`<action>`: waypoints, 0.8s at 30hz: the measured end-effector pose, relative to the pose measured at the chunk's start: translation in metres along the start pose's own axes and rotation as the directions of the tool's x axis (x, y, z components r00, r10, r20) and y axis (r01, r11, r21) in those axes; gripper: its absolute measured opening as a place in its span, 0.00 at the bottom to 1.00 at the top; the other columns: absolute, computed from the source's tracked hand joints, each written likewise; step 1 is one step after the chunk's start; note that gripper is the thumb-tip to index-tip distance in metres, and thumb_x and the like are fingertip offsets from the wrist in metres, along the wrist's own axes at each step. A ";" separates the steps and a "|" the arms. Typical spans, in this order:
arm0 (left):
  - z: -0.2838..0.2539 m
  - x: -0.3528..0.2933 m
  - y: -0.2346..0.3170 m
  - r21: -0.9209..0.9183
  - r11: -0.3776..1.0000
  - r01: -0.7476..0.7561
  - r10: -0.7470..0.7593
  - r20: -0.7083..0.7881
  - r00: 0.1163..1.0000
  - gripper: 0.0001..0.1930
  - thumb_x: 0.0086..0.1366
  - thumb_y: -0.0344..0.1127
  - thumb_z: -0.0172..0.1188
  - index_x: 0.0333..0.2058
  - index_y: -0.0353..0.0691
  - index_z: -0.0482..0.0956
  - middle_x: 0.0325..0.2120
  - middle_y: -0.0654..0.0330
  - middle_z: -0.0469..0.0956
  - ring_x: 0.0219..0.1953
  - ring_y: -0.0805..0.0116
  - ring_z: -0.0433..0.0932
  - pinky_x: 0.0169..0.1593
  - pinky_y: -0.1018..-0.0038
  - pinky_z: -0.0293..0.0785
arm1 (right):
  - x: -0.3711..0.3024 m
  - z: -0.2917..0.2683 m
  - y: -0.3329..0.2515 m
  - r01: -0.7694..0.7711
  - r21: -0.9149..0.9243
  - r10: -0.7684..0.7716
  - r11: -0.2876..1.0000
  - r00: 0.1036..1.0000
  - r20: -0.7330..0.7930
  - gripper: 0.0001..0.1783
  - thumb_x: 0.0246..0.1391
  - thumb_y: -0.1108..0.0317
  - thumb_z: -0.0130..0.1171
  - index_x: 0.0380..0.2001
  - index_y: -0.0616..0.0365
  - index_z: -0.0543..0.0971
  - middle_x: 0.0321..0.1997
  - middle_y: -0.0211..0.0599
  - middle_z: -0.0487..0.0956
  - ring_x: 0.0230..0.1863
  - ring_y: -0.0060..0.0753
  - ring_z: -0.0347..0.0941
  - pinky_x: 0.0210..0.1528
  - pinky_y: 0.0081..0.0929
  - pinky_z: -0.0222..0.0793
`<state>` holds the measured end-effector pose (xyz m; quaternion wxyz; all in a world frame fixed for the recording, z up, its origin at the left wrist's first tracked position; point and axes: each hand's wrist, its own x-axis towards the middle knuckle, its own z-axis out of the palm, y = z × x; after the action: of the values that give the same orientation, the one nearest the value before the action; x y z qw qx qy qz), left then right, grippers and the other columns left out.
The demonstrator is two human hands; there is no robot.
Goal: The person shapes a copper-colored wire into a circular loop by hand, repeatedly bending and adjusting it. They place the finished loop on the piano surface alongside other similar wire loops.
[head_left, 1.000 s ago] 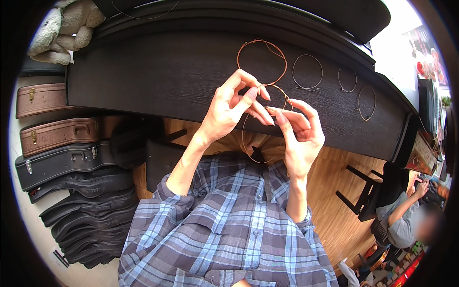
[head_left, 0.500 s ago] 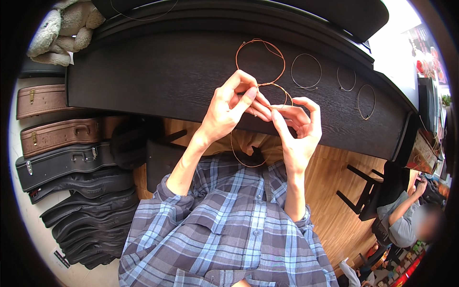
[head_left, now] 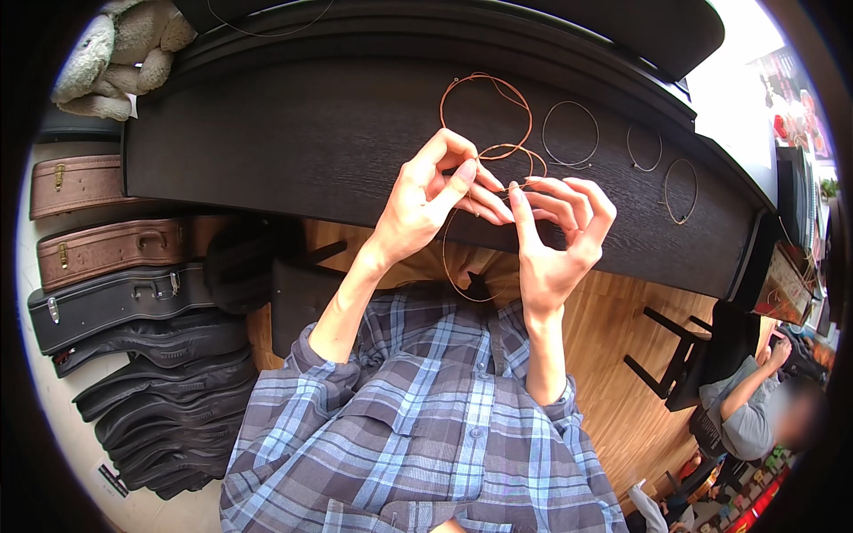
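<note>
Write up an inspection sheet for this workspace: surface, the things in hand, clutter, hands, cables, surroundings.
Surface: dark wooden top, matte, grain visible.
Things in hand: copper-coloured coiled string, pinched by both hands, its loop hanging below the top's edge.
Clutter: copper coil and three thin silvery coils lying flat on the top; plush toy at the far left corner.
Hands: left hand and right hand meet at the fingertips, each with a pinch grip on the string.
Cables: nothing seen.
Surroundings: instrument cases stacked at left; wooden floor; black stool; another person's arm at lower right.
</note>
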<state>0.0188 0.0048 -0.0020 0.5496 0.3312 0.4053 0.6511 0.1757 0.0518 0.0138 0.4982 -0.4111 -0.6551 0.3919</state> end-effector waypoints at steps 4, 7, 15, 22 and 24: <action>-0.001 0.001 -0.002 0.001 1.000 -0.007 0.007 0.020 1.000 0.07 0.78 0.32 0.46 0.45 0.33 0.64 0.39 0.46 0.79 0.39 0.52 0.87 0.42 0.64 0.89 | 0.003 -0.002 0.006 0.208 -0.310 -0.214 0.928 0.977 0.014 0.13 0.45 0.75 0.76 0.35 0.48 0.88 0.40 0.30 0.76 0.32 0.21 0.76 0.30 0.20 0.71; -0.001 0.001 -0.002 -0.020 1.000 0.011 -0.011 0.025 1.000 0.07 0.78 0.32 0.47 0.45 0.33 0.64 0.40 0.45 0.79 0.40 0.52 0.87 0.42 0.63 0.89 | 0.006 -0.005 0.011 0.273 -0.475 -0.247 0.837 0.962 0.117 0.14 0.47 0.73 0.75 0.37 0.42 0.89 0.35 0.26 0.75 0.26 0.19 0.72 0.24 0.20 0.65; 0.001 0.001 0.001 -0.028 1.000 0.011 -0.011 0.002 1.000 0.08 0.77 0.31 0.49 0.47 0.31 0.68 0.42 0.48 0.78 0.41 0.53 0.86 0.43 0.61 0.89 | 0.012 -0.008 0.018 0.363 -0.477 -0.304 0.800 0.931 0.200 0.09 0.48 0.72 0.71 0.34 0.47 0.86 0.34 0.24 0.80 0.37 0.28 0.76 0.44 0.28 0.67; -0.002 0.000 -0.002 -0.080 0.996 -0.031 0.036 0.056 0.998 0.07 0.74 0.28 0.55 0.45 0.30 0.75 0.42 0.52 0.78 0.45 0.60 0.83 0.44 0.62 0.89 | 0.011 -0.010 0.022 0.368 -0.430 -0.299 0.825 0.928 0.220 0.09 0.45 0.74 0.72 0.32 0.50 0.85 0.33 0.25 0.81 0.37 0.28 0.77 0.45 0.29 0.69; -0.005 -0.001 -0.001 -0.054 0.996 -0.069 0.071 0.051 0.996 0.07 0.73 0.27 0.57 0.44 0.30 0.77 0.41 0.53 0.78 0.45 0.64 0.82 0.45 0.64 0.89 | 0.010 -0.011 0.024 0.394 -0.401 -0.328 0.827 0.918 0.225 0.11 0.44 0.75 0.73 0.32 0.50 0.85 0.33 0.25 0.81 0.37 0.29 0.77 0.44 0.29 0.70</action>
<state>0.0152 0.0035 -0.0049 0.5455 0.3478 0.3616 0.6713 0.1884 0.0704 -0.0031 0.4085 -0.3511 -0.8268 0.1621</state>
